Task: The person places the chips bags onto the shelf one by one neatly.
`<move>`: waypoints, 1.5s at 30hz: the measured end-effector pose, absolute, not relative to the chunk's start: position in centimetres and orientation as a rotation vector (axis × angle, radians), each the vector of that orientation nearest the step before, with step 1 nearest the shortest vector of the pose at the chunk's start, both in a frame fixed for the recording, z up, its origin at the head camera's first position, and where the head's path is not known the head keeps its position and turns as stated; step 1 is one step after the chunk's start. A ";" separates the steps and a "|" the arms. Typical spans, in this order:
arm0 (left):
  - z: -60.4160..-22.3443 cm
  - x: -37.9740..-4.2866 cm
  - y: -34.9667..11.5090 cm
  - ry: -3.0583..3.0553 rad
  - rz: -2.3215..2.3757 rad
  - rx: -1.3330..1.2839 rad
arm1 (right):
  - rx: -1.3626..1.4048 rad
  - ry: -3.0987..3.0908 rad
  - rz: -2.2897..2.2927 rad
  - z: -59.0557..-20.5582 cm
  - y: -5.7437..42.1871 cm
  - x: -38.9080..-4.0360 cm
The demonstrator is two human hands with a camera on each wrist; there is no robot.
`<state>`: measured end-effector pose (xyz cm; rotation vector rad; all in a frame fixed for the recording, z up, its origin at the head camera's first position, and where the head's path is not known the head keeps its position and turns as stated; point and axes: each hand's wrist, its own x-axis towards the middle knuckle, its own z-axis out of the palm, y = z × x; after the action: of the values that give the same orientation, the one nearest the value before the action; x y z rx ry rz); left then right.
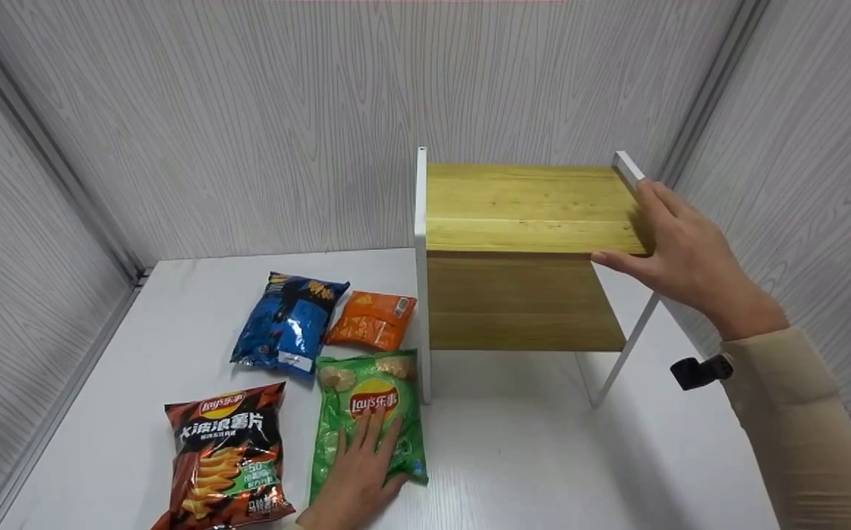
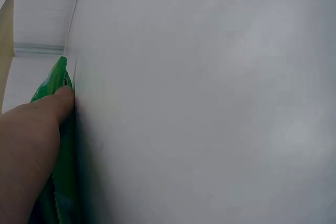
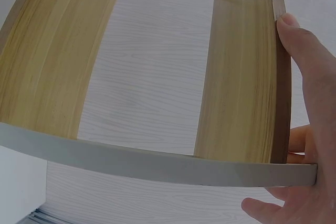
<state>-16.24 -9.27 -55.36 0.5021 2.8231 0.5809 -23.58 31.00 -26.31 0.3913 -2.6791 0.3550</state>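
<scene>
My left hand [image 1: 358, 471] lies on a green Lay's chip bag [image 1: 337, 419], its fingers spread and fairly straight across the front. In the left wrist view the thumb [image 2: 31, 135] touches the bag's edge, close to the white tabletop. A small shelf with wooden boards [image 1: 528, 202] and a white metal frame stands right beside the bag. At its upper right front corner my right hand [image 1: 694, 254] grips the shelf. The right wrist view shows that thumb [image 3: 302, 40] against the top board's edge, with other fingers partly hidden behind the frame.
Left of the green bag lies a red-and-black wavy chip bag [image 1: 230, 456]. Farther back are a blue chip bag [image 1: 289, 320] and a small orange snack bag [image 1: 372, 320], near the shelf's left side. Pale wood-grain panels [image 1: 285, 132] enclose the table [image 1: 514, 456].
</scene>
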 end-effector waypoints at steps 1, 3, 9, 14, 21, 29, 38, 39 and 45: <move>-55.3 -16.3 -9.2 2.816 0.580 0.508 | 0.390 -2.680 0.356 -26.3 31.0 -23.6; -55.1 -16.4 -9.1 2.813 0.563 0.518 | 0.390 -2.677 0.357 -26.2 31.1 -23.6; -55.1 -16.4 -9.1 2.852 0.507 0.535 | 0.415 -2.649 0.367 -26.3 31.1 -23.7; -54.7 -16.2 -9.1 2.825 0.566 0.515 | 0.416 -2.651 0.379 -26.4 30.9 -23.7; -54.0 -16.1 -9.3 2.794 0.648 0.461 | 0.420 -2.643 0.372 -26.4 30.9 -23.6; -52.9 -15.6 -9.8 2.810 0.776 0.506 | 0.433 -2.633 0.361 -26.3 31.1 -23.6; -52.3 -15.5 -10.6 2.963 0.947 0.557 | 0.429 -2.641 0.371 -26.4 31.1 -23.6; -52.2 -15.5 -10.7 2.973 0.970 0.547 | 0.424 -2.645 0.375 -26.4 31.1 -23.6; -50.9 -15.8 -11.2 2.895 1.115 0.359 | 0.410 -2.656 0.378 -26.4 31.0 -23.6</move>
<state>-15.82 -11.19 -50.93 0.3591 2.8947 1.1149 -23.65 30.96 -26.41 0.4103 -2.6564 0.3779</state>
